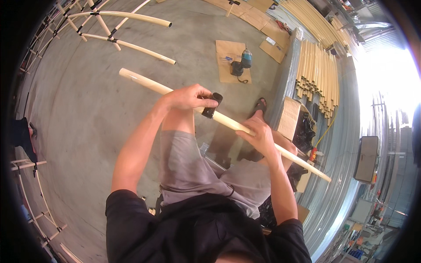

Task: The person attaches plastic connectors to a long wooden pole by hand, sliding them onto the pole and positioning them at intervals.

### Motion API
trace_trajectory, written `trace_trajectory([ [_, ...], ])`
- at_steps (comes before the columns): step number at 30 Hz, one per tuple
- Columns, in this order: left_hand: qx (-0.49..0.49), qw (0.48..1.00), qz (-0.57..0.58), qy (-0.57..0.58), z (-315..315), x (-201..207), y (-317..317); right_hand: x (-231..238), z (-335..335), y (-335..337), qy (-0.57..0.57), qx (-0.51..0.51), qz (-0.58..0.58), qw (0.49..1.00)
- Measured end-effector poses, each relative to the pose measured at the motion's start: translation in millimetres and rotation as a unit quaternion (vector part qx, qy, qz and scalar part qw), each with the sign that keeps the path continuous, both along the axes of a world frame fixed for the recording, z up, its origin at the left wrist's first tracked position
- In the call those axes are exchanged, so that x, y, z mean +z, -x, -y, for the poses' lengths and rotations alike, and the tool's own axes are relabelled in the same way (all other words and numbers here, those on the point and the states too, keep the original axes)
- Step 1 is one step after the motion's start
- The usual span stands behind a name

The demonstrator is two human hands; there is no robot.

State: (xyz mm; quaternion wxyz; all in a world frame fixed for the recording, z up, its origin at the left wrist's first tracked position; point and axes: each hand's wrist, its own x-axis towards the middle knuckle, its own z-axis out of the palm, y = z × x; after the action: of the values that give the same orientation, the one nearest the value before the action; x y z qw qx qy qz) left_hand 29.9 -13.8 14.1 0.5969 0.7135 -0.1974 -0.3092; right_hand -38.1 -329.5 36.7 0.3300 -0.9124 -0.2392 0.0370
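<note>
A long cream-coloured pipe (147, 81) lies slantwise across my lap, its left end farther away and its right end nearer. Around its middle sits a black pipe connector (213, 104), with a part of it standing up above the pipe. My left hand (189, 97) is closed on this connector, thumb and fingers pinching it, and the palm is close over the pipe. To the right of it, my right hand (258, 135) wraps round the pipe. Some fingers of both hands are hidden.
A cordless drill (243, 61) rests on flat cardboard (223, 50) ahead. Racks of cream pipes with black joints (109, 37) stand at the far left. At right are a pile of cream pipes (316, 74) and an open box of black connectors (303, 129). Another person's dark clothing (24, 138) shows at the left edge.
</note>
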Motion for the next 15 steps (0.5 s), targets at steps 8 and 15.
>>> trace_trajectory([
  [8,-0.008,0.997,-0.036,-0.066,13.7,-7.6,-26.0,26.7,-56.2,-20.1,-0.010,0.094,0.116,0.989],
  [15,0.000,0.997,0.022,-0.075,13.2,-20.5,-23.8,13.6,-83.9,-25.1,0.049,0.039,0.046,0.997],
])
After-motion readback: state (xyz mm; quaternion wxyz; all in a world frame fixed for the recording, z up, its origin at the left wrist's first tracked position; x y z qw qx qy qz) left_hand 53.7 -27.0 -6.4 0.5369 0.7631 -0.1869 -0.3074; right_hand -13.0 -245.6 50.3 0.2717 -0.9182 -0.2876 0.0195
